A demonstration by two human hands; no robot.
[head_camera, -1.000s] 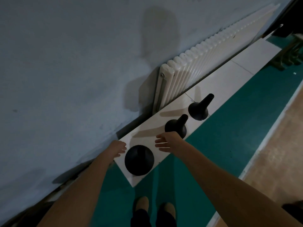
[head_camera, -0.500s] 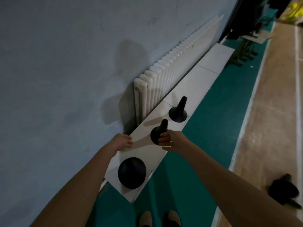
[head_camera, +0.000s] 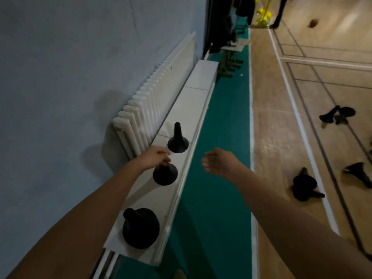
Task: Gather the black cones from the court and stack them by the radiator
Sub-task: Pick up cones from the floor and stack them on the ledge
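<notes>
The left hand (head_camera: 156, 158) has its fingers curled round the tip of the middle cone (head_camera: 165, 175), which stands upright on the white ledge (head_camera: 193, 101) just beside the radiator (head_camera: 153, 109); the neck itself is hidden under the fingers. The right hand (head_camera: 217, 164) hangs over the green strip (head_camera: 223, 121) with fingers loosely apart and holds nothing. From the grip, the far cone (head_camera: 178, 140) stands close at 1 o'clock and the near cone (head_camera: 141, 228) farther off at 7 o'clock, all three in one row along the ledge, unstacked. Stacking probably means lifting the held cone straight up its long axis, then over to a neighbour. More court cones (head_camera: 304, 186) lie at 3 to 4 o'clock, well apart, nearer the right hand; their lie is too blurred to read.
</notes>
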